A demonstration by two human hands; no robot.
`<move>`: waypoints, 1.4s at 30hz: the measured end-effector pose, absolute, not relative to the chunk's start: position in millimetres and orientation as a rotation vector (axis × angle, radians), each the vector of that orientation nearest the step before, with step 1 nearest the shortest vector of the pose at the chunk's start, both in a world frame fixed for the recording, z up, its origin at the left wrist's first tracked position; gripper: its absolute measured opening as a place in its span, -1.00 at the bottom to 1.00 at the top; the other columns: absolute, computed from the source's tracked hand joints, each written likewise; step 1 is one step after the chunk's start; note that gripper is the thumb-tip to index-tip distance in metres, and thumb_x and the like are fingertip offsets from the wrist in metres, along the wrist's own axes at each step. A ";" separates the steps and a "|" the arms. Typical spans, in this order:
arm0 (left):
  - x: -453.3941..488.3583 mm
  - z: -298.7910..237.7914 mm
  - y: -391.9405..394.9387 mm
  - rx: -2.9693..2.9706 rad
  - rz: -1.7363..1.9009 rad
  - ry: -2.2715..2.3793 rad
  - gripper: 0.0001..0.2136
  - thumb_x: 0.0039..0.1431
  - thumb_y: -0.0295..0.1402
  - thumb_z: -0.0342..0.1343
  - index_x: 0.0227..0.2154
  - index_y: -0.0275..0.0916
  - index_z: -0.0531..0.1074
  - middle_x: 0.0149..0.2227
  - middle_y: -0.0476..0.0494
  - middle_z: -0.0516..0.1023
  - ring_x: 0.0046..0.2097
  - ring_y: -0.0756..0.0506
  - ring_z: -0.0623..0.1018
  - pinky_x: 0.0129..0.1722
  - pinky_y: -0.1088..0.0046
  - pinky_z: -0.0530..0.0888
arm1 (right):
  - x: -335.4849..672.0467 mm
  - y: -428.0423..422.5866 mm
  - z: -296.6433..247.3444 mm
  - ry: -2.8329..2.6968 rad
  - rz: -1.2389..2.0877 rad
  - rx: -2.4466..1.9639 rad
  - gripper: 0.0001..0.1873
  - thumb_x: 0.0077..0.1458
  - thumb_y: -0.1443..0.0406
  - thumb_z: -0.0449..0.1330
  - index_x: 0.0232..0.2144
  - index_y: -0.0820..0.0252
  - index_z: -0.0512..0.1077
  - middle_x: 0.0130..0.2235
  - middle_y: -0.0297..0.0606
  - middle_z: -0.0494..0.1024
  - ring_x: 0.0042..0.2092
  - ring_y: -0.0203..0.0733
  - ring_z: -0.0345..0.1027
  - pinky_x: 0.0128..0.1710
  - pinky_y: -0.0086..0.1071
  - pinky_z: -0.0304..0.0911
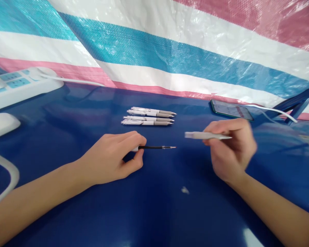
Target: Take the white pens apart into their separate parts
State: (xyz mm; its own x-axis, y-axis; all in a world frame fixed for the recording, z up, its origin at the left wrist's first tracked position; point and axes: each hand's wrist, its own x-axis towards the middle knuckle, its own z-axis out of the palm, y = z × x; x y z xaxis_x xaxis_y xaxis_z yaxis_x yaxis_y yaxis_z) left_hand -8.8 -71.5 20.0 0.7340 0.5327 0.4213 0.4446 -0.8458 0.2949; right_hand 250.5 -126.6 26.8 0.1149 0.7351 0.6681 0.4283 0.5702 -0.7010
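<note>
My left hand [118, 156] is closed on a pen part whose white end peeks from the fingers; its thin black ink refill [154, 147] sticks out to the right, tip pointing at my right hand. My right hand [229, 147] pinches a grey pen grip section [207, 136], held level above the blue table and slightly blurred. The two pieces are apart, with a gap between refill tip and grey piece. Behind them several assembled white-and-grey pens [149, 116] lie side by side in a neat row.
A white power strip [18, 85] and a white object [1, 124] sit at the far left. A phone [230, 109] with a white cable [273, 110] lies at the back right. A striped tarp [185, 51] rises behind the blue table [154, 206]. A small white scrap [184, 189] lies near the front.
</note>
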 end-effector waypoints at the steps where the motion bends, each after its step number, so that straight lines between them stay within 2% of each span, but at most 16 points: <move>1: -8.7 19.7 -71.8 2.765 0.749 0.776 -0.94 0.18 -0.45 -0.03 -0.32 -0.24 0.33 -0.53 0.09 0.32 -0.60 0.09 0.26 -0.56 0.55 0.22 | 250.1 -125.5 25.8 -1.643 0.316 -1.102 -0.87 0.07 0.40 0.13 -0.32 0.07 0.31 -0.39 -0.33 0.37 -0.45 -0.22 0.26 -0.47 -0.29 0.20; 8: -6.7 16.6 -70.5 2.779 0.679 0.837 -0.94 0.19 -0.44 -0.03 -0.31 -0.23 0.33 -0.52 0.12 0.29 -0.60 0.09 0.26 -0.55 0.54 0.21 | 245.9 -117.5 18.7 -2.088 0.448 -1.416 -0.88 0.11 0.41 0.15 -0.31 0.11 0.30 -0.39 -0.43 0.40 -0.37 -0.28 0.31 -0.35 -0.39 0.23; 11: -6.3 14.4 -69.6 2.813 0.674 0.833 -0.94 0.20 -0.43 -0.03 -0.31 -0.22 0.33 -0.51 0.12 0.31 -0.58 0.08 0.29 -0.54 0.53 0.22 | 245.0 -117.2 19.6 -2.272 0.371 -1.477 -0.88 0.15 0.36 0.17 -0.22 0.14 0.32 -0.28 -0.34 0.42 -0.26 -0.19 0.33 -0.26 -0.31 0.26; 14: -6.4 12.6 -69.7 2.856 0.700 0.807 -0.95 0.20 -0.43 -0.02 -0.30 -0.21 0.33 -0.49 0.11 0.35 -0.55 0.06 0.33 -0.52 0.52 0.23 | 244.3 -124.9 33.8 -2.308 0.186 -1.555 -0.79 0.20 0.26 0.18 -0.13 0.19 0.32 -0.18 -0.21 0.42 -0.17 -0.07 0.34 -0.17 -0.20 0.28; 17: -6.2 12.9 -70.4 2.874 0.717 0.799 -0.94 0.20 -0.44 -0.03 -0.30 -0.22 0.33 -0.47 0.09 0.39 -0.51 0.04 0.39 -0.51 0.50 0.26 | 247.4 -143.9 55.8 -2.417 0.190 -1.556 -0.91 0.22 0.24 0.15 -0.25 0.13 0.35 -0.27 -0.26 0.46 -0.24 -0.07 0.38 -0.26 -0.22 0.30; 19: -5.8 14.2 -70.8 2.892 0.712 0.805 -0.93 0.20 -0.45 -0.04 -0.31 -0.22 0.33 -0.47 0.08 0.40 -0.50 0.03 0.42 -0.50 0.50 0.27 | 251.8 -161.3 65.2 -2.571 0.374 -1.502 -0.82 0.14 0.13 0.24 -0.29 0.04 0.36 -0.30 -0.34 0.52 -0.32 -0.13 0.44 -0.40 -0.31 0.30; 21: -5.4 15.6 -71.0 2.910 0.698 0.820 -0.92 0.19 -0.45 -0.04 -0.33 -0.22 0.34 -0.48 0.07 0.39 -0.49 0.02 0.43 -0.51 0.49 0.27 | 255.7 -177.9 65.9 -2.680 0.358 -1.403 -0.67 -0.04 0.07 0.36 -0.28 0.02 0.39 -0.29 -0.29 0.57 -0.37 -0.10 0.47 -0.53 -0.31 0.26; 23: -5.4 16.2 -70.8 2.926 0.681 0.831 -0.92 0.19 -0.46 -0.04 -0.33 -0.22 0.34 -0.48 0.07 0.40 -0.49 0.01 0.44 -0.51 0.49 0.27 | 256.5 -188.9 60.4 -2.762 0.279 -1.344 -0.64 -0.19 0.19 0.44 -0.33 0.06 0.41 -0.38 -0.29 0.58 -0.48 -0.08 0.45 -0.59 -0.26 0.23; 25: -6.0 15.6 -70.5 2.938 0.666 0.836 -0.92 0.19 -0.46 -0.04 -0.32 -0.22 0.35 -0.48 0.07 0.40 -0.48 0.01 0.44 -0.51 0.48 0.28 | 253.9 -192.6 54.9 -2.829 0.320 -1.378 -0.67 -0.26 0.33 0.44 -0.41 0.08 0.40 -0.48 -0.36 0.54 -0.57 -0.13 0.40 -0.67 -0.26 0.17; 30: -6.6 12.9 -70.2 2.944 0.670 0.835 -0.92 0.21 -0.44 -0.03 -0.29 -0.22 0.35 -0.46 0.07 0.41 -0.47 0.00 0.45 -0.49 0.47 0.30 | 249.8 -187.1 56.9 -2.968 0.641 -1.438 -0.72 -0.13 0.51 0.35 -0.47 0.11 0.37 -0.49 -0.43 0.50 -0.55 -0.23 0.41 -0.65 -0.34 0.13; 35: -4.2 13.0 -72.1 2.953 0.672 0.829 -0.93 0.23 -0.45 -0.02 -0.27 -0.23 0.35 -0.44 0.06 0.42 -0.44 -0.01 0.46 -0.47 0.47 0.30 | 253.6 -187.9 58.9 -2.986 0.627 -1.305 -0.76 -0.06 0.53 0.25 -0.40 0.12 0.37 -0.42 -0.39 0.48 -0.48 -0.21 0.39 -0.55 -0.32 0.11; 42: -4.9 11.6 -69.2 2.878 0.671 0.791 -0.91 0.27 -0.48 -0.04 -0.23 -0.27 0.35 -0.42 0.02 0.37 -0.43 0.01 0.42 -0.40 0.49 0.32 | 241.1 -161.9 56.3 -2.760 0.524 -1.381 -0.82 -0.01 0.52 0.10 -0.39 0.15 0.33 -0.40 -0.38 0.40 -0.39 -0.22 0.32 -0.41 -0.32 0.14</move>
